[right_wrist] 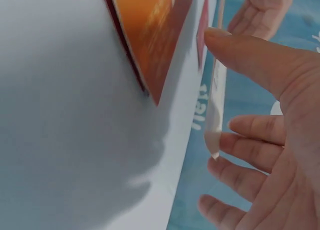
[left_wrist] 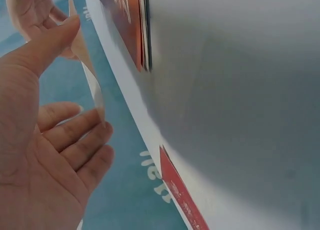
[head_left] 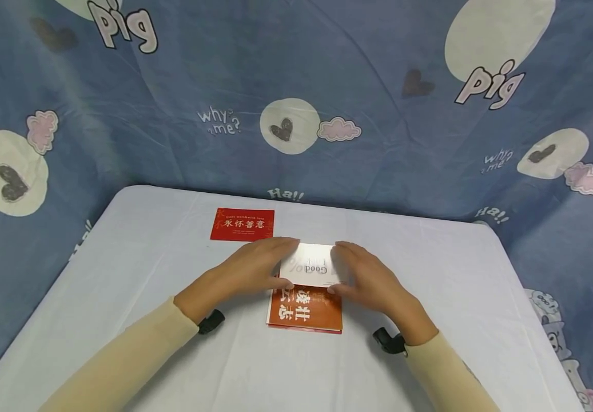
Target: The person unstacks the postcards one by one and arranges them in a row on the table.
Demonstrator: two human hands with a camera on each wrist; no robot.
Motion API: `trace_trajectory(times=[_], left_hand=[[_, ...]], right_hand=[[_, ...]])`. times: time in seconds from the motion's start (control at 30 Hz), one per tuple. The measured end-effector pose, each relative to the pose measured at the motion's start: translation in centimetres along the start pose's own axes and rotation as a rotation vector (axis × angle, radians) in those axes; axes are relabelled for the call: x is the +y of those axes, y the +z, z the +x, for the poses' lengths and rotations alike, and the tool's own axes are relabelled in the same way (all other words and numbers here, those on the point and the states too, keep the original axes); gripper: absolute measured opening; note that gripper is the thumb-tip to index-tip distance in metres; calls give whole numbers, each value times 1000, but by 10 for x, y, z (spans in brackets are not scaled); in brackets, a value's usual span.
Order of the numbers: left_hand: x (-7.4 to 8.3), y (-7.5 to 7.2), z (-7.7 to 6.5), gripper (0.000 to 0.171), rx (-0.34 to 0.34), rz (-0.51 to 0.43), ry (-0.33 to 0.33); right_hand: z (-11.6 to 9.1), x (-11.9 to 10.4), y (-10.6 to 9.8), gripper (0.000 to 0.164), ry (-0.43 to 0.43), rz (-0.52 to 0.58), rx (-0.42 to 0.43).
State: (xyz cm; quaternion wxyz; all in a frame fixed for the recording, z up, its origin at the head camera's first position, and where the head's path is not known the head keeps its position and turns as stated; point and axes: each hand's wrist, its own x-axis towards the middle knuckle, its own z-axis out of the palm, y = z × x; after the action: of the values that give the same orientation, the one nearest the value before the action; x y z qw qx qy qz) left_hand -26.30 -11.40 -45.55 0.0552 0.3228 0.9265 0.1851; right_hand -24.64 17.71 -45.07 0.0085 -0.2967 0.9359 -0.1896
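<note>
**White Card [head_left: 310, 272] Held Up Beside an Orange-Topped Stack [head_left: 310, 316]**

A white card hangs between thumbs and fingertips, gripped from both ends. The left hand [head_left: 252, 266] pinches one end, its thumb at the edge nearer the person and its fingers [left_wrist: 82, 150] spread at the farther edge. The right hand [head_left: 370, 280] grips the opposite end the same way, thumb near, fingertips far. From where I stand, the card's printed word "Good" faces up and is upside down to the person; in the wrist views the card bows slightly and is raised clear of the stack.

Seen from the head, the card hides the far part of that stack. The stack's top cover is orange with white characters, and the edges of more layers show beneath it, a red one among them.

A red card [head_left: 242, 225], marked with pale characters, lies flat beyond the stack and to its left. Black wrist devices [head_left: 211, 321] sit on either side of the stack, at the cuffs of cream sleeves [head_left: 126, 349].

Under the stack spreads a white-covered table [head_left: 440, 252]. Well beyond the stack rises a blue cloth [head_left: 172, 86], printed with hearts, pink clouds and the words "pig," "why me?" and "Ha!!"
</note>
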Motion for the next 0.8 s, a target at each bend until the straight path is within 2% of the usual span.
trace_trajectory(times=[0.23,0.5,0.8], left_hand=[[-7,-6,15,94,13,-13,1],[-11,-4,31,97,30,-17,1],[-19,-1,42,92,72,9,8]], right_hand=[[11,11,-1,82,20,28,-11],[21,22,-1,85,70,25,-29],[38,29,-1,93,52,-9,-28]])
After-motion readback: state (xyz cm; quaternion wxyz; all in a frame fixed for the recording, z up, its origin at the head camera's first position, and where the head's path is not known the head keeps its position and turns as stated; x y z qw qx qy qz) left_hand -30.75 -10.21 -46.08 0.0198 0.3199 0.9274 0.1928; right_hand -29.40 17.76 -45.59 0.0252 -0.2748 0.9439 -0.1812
